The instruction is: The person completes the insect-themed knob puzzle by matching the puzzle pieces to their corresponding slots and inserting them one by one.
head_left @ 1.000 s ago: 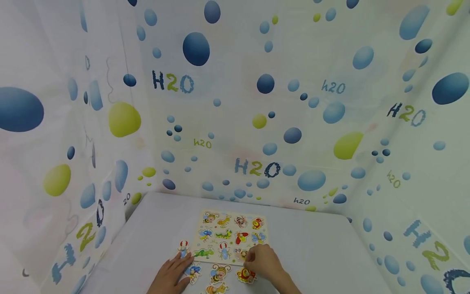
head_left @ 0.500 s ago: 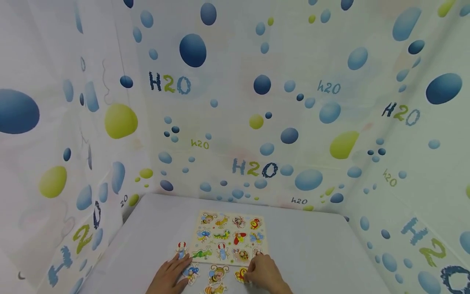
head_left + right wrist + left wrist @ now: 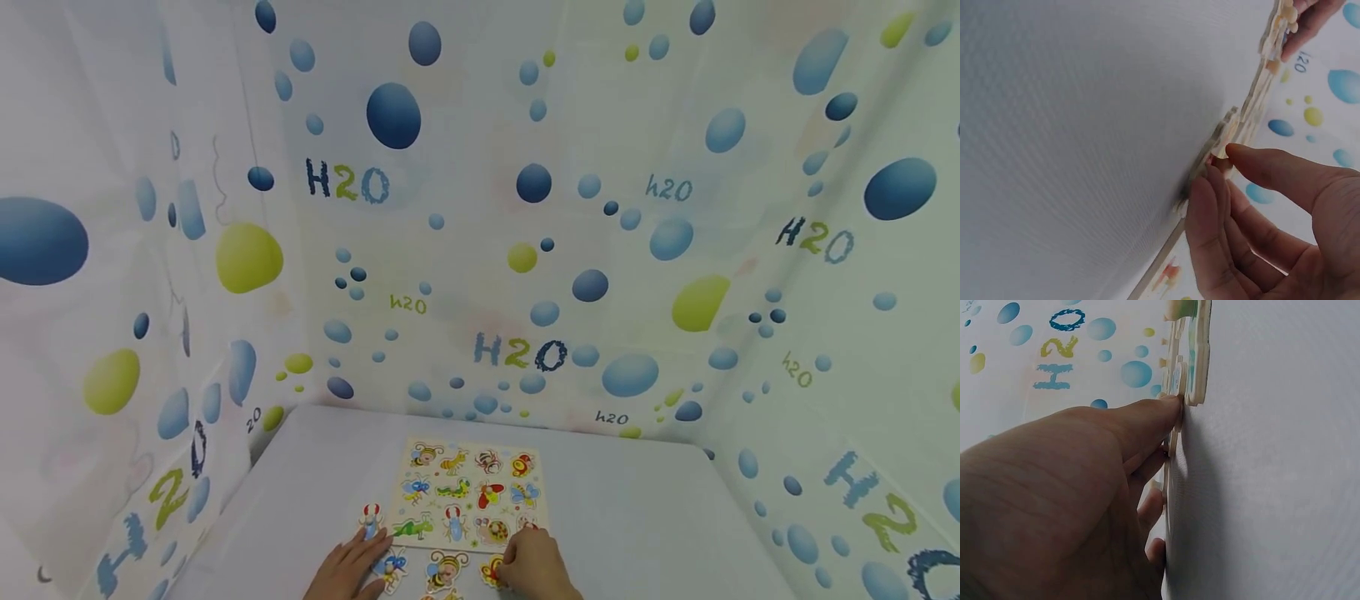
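A wooden insect puzzle board (image 3: 468,508) lies on the table. In front of it are loose knobbed pieces: a blue mosquito puzzle piece (image 3: 392,570), a bee puzzle piece (image 3: 446,570) and a red-and-yellow insect puzzle piece (image 3: 492,570). My right hand (image 3: 534,565) pinches the knob of the red-and-yellow piece between thumb and fingers, partly covering it. This pinch also shows in the right wrist view, at the piece's edge (image 3: 1209,147). My left hand (image 3: 348,567) rests with extended fingers beside the mosquito piece and the stag beetle puzzle piece (image 3: 371,520).
The white table (image 3: 630,517) reaches back to a patterned curtain (image 3: 465,250) printed with blue and green dots. Another orange-striped puzzle piece (image 3: 442,595) is cut off at the bottom of the head view.
My right hand has shifted from the snail-like ladybird picture at the board's lower edge to the right corner and down onto the red-and-yellow piece. My left hand stays nearly still.
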A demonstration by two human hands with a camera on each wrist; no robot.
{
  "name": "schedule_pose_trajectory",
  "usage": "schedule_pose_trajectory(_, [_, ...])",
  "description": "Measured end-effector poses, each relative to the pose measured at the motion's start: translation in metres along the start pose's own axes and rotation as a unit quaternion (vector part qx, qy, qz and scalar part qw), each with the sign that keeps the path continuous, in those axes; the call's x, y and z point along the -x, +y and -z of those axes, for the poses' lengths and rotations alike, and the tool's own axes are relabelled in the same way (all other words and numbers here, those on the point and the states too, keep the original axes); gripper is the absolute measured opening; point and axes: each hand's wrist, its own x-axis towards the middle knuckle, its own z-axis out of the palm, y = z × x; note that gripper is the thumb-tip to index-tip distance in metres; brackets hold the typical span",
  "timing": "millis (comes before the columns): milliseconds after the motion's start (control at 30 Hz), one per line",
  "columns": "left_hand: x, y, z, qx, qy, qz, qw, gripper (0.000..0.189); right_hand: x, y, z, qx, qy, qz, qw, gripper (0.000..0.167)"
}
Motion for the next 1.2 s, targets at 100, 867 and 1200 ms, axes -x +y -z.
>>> schedule_pose_trajectory(100, [0.0,0.0,0.0,-0.003,0.0,-0.002,1.0,0.063,0.0,0.0,0.0,0.001,0.007,0.011,0.9999,0.03])
schedule_pose_trajectory(867, [0.0,0.001,0.0,-0.014,0.019,-0.007,0.9997,0.062,0.001,-0.013,0.02,0.019,0.024,-0.007,0.9995,0.023])
schedule_pose_trajectory(1200, [0.0,-0.001,-0.002,-0.02,0.019,-0.012,0.9996,0.062,-0.004,-0.001,0.032,0.016,0.043,0.002,0.9989,0.021])
